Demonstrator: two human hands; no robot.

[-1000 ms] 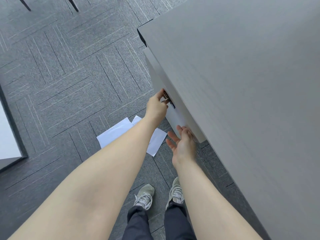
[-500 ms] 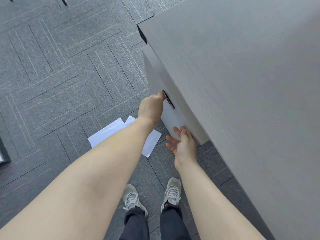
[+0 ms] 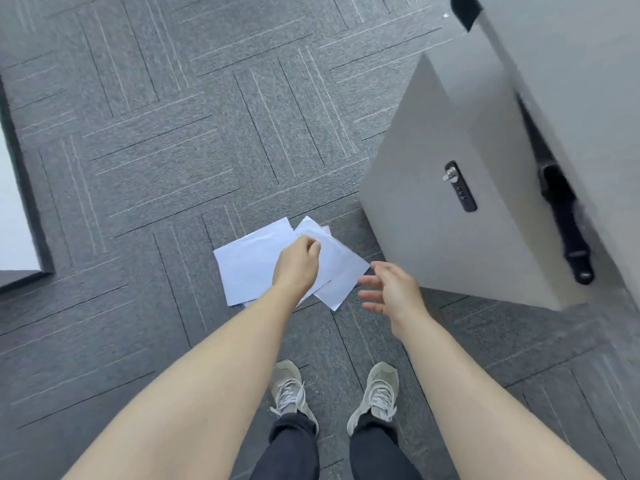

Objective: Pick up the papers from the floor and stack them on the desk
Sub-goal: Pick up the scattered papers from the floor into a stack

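Observation:
Several white papers (image 3: 249,268) lie overlapping and flat on the grey carpet, just ahead of my feet. My left hand (image 3: 298,265) hovers over the middle of the pile with its fingers curled in; I cannot tell whether it touches the top sheet. My right hand (image 3: 391,292) is open with fingers spread, beside the right corner of the rightmost sheet (image 3: 343,282) and apart from it. The grey desk top (image 3: 571,64) fills the upper right corner.
A grey cabinet (image 3: 433,237) with a black combination lock (image 3: 460,187) stands under the desk, right of the papers. A black handle (image 3: 564,223) shows at its top edge. A white panel with a dark frame (image 3: 14,209) stands at the left. My shoes (image 3: 289,389) are below.
My left hand has left the cabinet's lock and dropped over the papers. My right hand came off the cabinet front and lowered too. The view tilted down toward the floor.

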